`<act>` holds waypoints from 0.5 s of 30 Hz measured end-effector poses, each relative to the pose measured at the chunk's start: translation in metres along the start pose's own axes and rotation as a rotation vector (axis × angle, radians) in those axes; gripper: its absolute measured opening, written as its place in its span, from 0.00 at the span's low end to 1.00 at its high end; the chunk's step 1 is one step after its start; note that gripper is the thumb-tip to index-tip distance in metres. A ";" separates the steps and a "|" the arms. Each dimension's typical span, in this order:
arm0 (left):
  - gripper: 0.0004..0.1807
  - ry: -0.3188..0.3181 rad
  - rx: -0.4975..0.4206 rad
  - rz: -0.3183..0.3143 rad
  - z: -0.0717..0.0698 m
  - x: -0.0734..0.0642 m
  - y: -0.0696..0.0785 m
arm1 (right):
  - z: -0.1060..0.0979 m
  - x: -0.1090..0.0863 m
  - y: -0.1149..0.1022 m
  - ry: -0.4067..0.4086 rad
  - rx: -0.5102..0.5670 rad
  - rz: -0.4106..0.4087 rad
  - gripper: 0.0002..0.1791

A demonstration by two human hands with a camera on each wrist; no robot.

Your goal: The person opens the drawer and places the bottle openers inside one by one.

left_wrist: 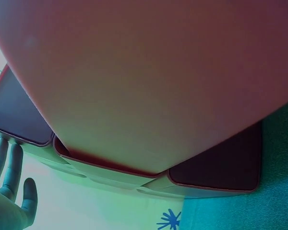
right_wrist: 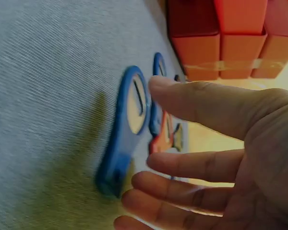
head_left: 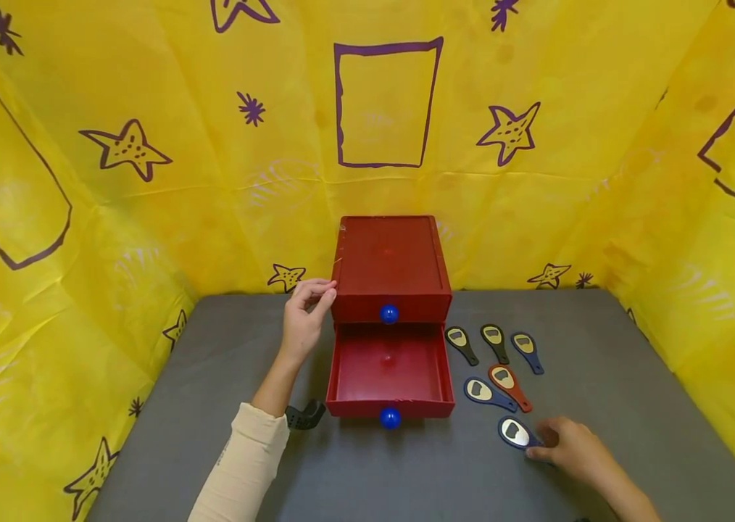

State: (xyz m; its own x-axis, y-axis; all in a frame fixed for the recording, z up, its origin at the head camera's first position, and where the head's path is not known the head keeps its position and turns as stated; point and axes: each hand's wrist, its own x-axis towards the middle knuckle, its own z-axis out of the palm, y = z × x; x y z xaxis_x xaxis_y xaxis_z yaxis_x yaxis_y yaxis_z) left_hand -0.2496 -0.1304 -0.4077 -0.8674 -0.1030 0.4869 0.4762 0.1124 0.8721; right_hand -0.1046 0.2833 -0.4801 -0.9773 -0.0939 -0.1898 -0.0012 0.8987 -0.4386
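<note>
A red two-drawer cabinet (head_left: 388, 254) stands at the back of the grey table, its lower drawer (head_left: 387, 362) pulled out with a bare floor showing. My left hand (head_left: 304, 319) touches the cabinet's upper left side with its fingertips; in the left wrist view those fingers (left_wrist: 12, 170) are fairly straight. At the front right, my right hand (head_left: 572, 449) hovers by the handle of the nearest blue bottle opener (head_left: 515, 433). The right wrist view shows the right hand's fingers (right_wrist: 192, 165) spread, with this blue opener (right_wrist: 125, 124) lying beyond them on the table.
Right of the drawer lie two black openers (head_left: 461, 342), two more blue openers (head_left: 527, 349) and a red opener (head_left: 507, 384). A black curved object (head_left: 306, 416) lies left of the drawer, partly behind my left forearm. Yellow patterned cloth (head_left: 380, 196) encloses the table.
</note>
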 end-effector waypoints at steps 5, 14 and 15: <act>0.10 -0.003 -0.001 0.018 -0.001 -0.001 -0.001 | 0.008 -0.004 0.000 0.000 -0.022 -0.001 0.22; 0.10 -0.010 -0.002 -0.017 -0.001 -0.001 0.005 | 0.016 -0.002 -0.006 0.021 -0.019 0.041 0.19; 0.10 -0.013 0.001 -0.018 0.000 -0.001 0.009 | 0.017 -0.002 -0.006 0.036 -0.021 0.031 0.18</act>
State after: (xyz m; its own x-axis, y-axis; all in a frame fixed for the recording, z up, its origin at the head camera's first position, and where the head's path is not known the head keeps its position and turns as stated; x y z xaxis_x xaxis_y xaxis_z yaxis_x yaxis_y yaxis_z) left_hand -0.2439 -0.1293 -0.4003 -0.8774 -0.0922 0.4708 0.4607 0.1117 0.8805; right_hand -0.0988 0.2704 -0.4922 -0.9840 -0.0502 -0.1711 0.0256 0.9099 -0.4140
